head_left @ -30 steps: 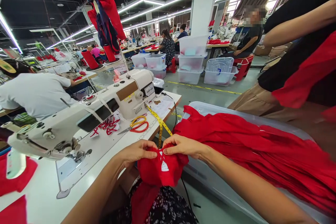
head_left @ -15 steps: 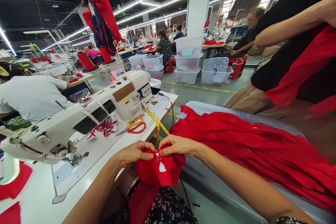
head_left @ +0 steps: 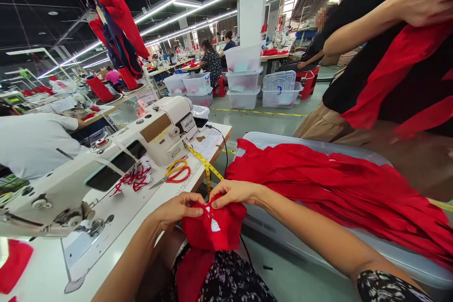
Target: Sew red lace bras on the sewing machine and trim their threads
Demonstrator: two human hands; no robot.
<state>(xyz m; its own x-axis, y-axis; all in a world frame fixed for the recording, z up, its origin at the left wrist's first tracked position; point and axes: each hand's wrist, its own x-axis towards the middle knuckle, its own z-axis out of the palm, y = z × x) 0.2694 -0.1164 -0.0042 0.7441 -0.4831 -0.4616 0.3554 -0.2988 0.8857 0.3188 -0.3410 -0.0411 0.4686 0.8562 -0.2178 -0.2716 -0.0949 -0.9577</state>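
A piece of red fabric [head_left: 230, 224] hangs between my hands above my lap, with a small white patch showing at its middle. My left hand [head_left: 184, 207] pinches its upper edge between thumb and fingers. Close beside it, my right hand [head_left: 231, 193] grips the same edge, the two thumbs almost meeting. The lower part of the cloth drapes over my dark patterned clothing. To the left stands a white sewing machine [head_left: 155, 132] on its table. Scissors with yellow and red handles [head_left: 179, 170] lie on the tabletop, near a yellow tape measure [head_left: 205, 163] hanging over the edge.
On the right, a clear plastic bin [head_left: 262, 138] holds a long heap of red fabric [head_left: 318, 179]. Beyond it stands a person [head_left: 375, 56] with red cloth in hand. Red thread cones [head_left: 101, 87] and stacked clear boxes [head_left: 242, 80] are farther back.
The view has turned slightly to the right, so surroundings sit further left. The standing person's hand and red cloth have shifted. My hands keep their pinch on the fabric.
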